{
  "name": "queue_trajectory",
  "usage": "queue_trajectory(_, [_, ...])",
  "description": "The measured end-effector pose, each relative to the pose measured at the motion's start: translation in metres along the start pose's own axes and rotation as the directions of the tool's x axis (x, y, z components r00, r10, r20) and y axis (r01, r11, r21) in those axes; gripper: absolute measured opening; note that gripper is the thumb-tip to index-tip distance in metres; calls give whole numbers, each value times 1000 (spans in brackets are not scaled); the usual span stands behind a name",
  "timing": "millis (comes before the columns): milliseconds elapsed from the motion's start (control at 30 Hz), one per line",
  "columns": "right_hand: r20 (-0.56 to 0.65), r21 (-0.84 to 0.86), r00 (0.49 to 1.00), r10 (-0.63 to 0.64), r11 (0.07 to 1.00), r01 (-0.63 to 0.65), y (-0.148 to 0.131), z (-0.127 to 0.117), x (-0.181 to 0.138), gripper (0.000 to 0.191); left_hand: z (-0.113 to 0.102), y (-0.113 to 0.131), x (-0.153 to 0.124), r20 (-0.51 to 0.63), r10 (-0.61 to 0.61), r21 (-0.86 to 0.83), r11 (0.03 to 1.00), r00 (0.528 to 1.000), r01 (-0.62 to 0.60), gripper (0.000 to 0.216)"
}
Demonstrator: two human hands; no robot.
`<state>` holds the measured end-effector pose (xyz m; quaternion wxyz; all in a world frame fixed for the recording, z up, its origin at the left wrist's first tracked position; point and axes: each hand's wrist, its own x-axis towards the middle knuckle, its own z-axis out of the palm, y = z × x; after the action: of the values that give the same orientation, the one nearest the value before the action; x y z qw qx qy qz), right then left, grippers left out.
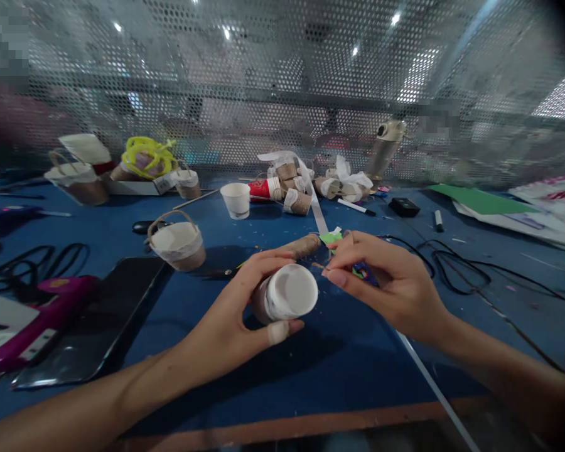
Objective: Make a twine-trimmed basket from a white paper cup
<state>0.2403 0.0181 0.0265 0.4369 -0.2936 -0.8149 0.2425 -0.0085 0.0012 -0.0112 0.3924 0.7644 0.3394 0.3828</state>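
My left hand [245, 307] is wrapped around a white paper cup [295, 292], its round white end tilted up toward me. A strip of tape or bandage circles that thumb. Just to the right of the cup, my right hand [381, 273] pinches a thin piece of brown twine [319, 267] between thumb and fingertips. Behind the cup lies a roll of twine [306, 246]. A green scrap [331, 238] sits by the right fingertips, and a blue object [365, 274] is partly hidden under that hand.
Small twine-wrapped baskets [183, 248] stand to the left, near a black tray-like slab [108, 314] and a magenta tool [51, 320]. Further back are a white cup [236, 201], red cups [263, 189] and a bottle [387, 149]. A black cable [456, 270] loops at right.
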Motion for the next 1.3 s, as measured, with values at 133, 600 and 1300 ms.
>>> queue_trajectory(133, [26, 60, 989, 146, 987, -147, 16, 1, -4, 10, -2, 2, -2, 177, 123, 117, 983, 977, -145, 66])
queue_trajectory(600, [225, 271, 938, 265, 907, -322, 20, 15, -14, 15, 1, 12, 1, 200, 199, -53, 980, 960, -192, 76])
queue_trajectory(1300, [194, -748, 828, 525, 626, -222, 80, -81, -59, 48, 2, 5, 0, 348, 139, -80, 990, 927, -119, 79])
